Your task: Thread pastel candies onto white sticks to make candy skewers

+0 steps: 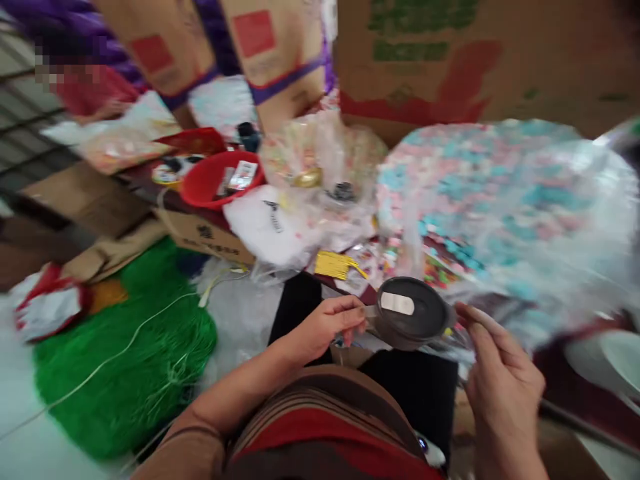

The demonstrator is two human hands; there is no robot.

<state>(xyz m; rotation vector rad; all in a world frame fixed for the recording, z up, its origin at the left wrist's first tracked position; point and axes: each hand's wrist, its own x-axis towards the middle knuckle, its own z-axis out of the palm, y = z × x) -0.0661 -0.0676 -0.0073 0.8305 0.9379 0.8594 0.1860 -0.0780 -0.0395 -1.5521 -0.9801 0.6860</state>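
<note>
Both hands, left hand [327, 327] and right hand [493, 373], pinch opposite edges of dark round lid [411, 313].

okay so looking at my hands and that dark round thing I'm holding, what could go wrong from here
The dark round container seems pinched only at its edges, left hand on one side, right hand on the other; it might slip onto your lap. The big clear bag of pastel pieces bulges right beside your right hand, so a bump could tip it. The picture is blurred, so each grip is hard to judge.
</note>
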